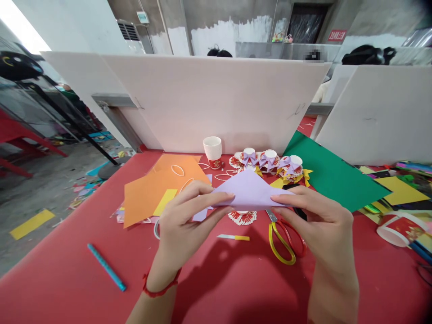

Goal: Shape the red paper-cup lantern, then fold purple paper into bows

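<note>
Head view: a person's two bare hands hold a folded sheet up over a red table (67, 279).
Thing in hand: purple paper (249, 191), folded into a triangle with its point away from the person, held in the air just above the table between both hands.
Left hand (182, 220): pinches the paper's left corner, forefinger laid along the lower edge.
Right hand (317, 220): fingers together, pinching the right corner; the thumb is hidden under the sheet.
Step, as I judge it: a fold being held and squared up.
Any further crease calls for: matched edges and even pressure, best on a flat spot.
Underneath: scissors (283, 238) and a cut paper frill (242, 218) take up the table right below the paper.
Around: orange sheet (151, 189) to the left, green sheet (324, 175) to the right, white cup (212, 147) and bow-topped cups (268, 160) behind, blue pen (106, 266) well apart.
</note>
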A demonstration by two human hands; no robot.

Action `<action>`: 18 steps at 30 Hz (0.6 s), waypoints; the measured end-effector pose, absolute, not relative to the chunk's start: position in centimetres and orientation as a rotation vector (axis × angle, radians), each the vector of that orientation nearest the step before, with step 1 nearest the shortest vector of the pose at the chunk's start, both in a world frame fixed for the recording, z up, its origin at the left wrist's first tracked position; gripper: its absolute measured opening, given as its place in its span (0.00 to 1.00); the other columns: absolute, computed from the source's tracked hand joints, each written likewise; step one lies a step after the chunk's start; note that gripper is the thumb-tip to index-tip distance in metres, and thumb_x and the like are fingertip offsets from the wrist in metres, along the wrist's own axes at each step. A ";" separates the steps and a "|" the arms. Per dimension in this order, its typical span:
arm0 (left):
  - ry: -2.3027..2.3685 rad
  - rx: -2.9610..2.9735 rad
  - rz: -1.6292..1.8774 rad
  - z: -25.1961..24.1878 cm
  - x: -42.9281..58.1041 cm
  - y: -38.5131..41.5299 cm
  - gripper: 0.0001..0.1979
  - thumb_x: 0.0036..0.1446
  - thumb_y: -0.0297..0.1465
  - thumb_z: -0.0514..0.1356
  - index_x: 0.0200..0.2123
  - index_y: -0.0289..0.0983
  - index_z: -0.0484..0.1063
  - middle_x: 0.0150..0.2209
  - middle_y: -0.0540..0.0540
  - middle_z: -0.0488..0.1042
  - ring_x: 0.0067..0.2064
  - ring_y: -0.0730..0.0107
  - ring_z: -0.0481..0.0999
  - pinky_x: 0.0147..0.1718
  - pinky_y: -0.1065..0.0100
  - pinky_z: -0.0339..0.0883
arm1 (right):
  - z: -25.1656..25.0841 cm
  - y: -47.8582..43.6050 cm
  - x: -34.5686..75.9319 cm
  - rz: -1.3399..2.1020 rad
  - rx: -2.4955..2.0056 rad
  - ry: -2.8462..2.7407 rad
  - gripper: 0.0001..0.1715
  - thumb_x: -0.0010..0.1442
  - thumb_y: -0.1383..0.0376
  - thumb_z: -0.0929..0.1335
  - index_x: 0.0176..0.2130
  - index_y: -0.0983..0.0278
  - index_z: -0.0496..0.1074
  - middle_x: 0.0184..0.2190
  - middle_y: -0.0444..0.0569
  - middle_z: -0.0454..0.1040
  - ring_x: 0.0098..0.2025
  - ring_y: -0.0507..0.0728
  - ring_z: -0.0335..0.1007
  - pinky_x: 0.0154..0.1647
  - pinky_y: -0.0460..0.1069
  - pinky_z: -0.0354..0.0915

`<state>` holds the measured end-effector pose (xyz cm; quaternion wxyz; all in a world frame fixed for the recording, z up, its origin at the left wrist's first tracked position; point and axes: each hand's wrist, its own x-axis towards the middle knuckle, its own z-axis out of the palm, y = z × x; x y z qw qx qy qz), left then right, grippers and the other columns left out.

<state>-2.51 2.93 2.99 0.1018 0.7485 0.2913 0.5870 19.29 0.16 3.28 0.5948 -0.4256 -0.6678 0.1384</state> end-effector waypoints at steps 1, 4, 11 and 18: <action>0.848 2.223 1.723 2.9 -2.4 3.0 0.17 0.53 0.20 0.68 0.43 0.45 0.82 0.30 0.51 0.75 0.29 0.74 0.73 0.26 0.71 0.68 | 3.4 0.2 19.2 0.296 -0.982 -1.581 0.17 0.54 0.76 0.74 0.37 0.54 0.83 0.31 0.41 0.79 0.33 0.52 0.75 0.31 0.45 0.70; 0.857 2.251 1.702 2.9 -2.1 3.0 0.16 0.54 0.20 0.67 0.43 0.45 0.81 0.29 0.52 0.72 0.29 0.74 0.71 0.26 0.70 0.66 | 3.6 0.1 19.2 0.135 -0.992 -1.659 0.11 0.57 0.75 0.73 0.35 0.59 0.81 0.35 0.46 0.73 0.37 0.53 0.72 0.35 0.48 0.69; 0.856 2.327 1.675 2.8 -1.3 3.0 0.11 0.56 0.20 0.66 0.37 0.42 0.79 0.30 0.51 0.69 0.30 0.73 0.70 0.26 0.70 0.65 | 3.3 0.2 18.4 -0.093 -0.966 -1.927 0.09 0.63 0.74 0.69 0.40 0.60 0.72 0.38 0.47 0.80 0.42 0.57 0.75 0.47 0.54 0.66; 1.052 2.552 1.728 2.1 -0.7 2.9 0.08 0.57 0.22 0.65 0.37 0.41 0.77 0.42 0.44 0.70 0.44 0.63 0.72 0.40 0.63 0.67 | 2.8 0.6 17.7 -0.289 -0.905 -2.005 0.10 0.65 0.77 0.66 0.43 0.64 0.73 0.36 0.50 0.81 0.38 0.57 0.73 0.43 0.54 0.64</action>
